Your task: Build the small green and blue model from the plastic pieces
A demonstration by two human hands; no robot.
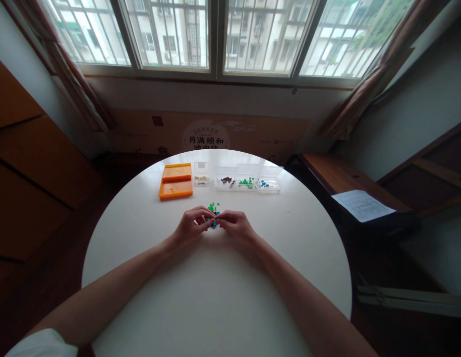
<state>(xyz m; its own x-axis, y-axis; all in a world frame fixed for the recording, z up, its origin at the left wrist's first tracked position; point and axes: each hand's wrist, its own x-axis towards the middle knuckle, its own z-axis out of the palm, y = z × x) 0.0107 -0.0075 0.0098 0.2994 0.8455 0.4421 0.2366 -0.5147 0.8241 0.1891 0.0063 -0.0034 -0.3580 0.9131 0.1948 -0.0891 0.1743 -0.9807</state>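
Note:
Both hands meet over the middle of a white round table (223, 297). My left hand (191, 223) has its thumb and fingers pinched together. Opposite it, my right hand (238, 224) pinches at the same spot, its fingertips nearly touching the left ones. What they hold there is too small and too covered by fingers to make out. Small blue pieces (214, 225) show between and below the fingertips, on the table or in the grip, I cannot tell which. Just beyond the fingers lie several loose bright green pieces (211, 206).
An orange tray (176, 177) with a few small yellowish bits stands at the back left. To its right, clear plastic boxes hold pale pieces (201, 178), dark brown pieces (226, 180), green pieces (247, 183) and blue pieces (263, 183). A paper sheet (363, 206) lies right, off the table.

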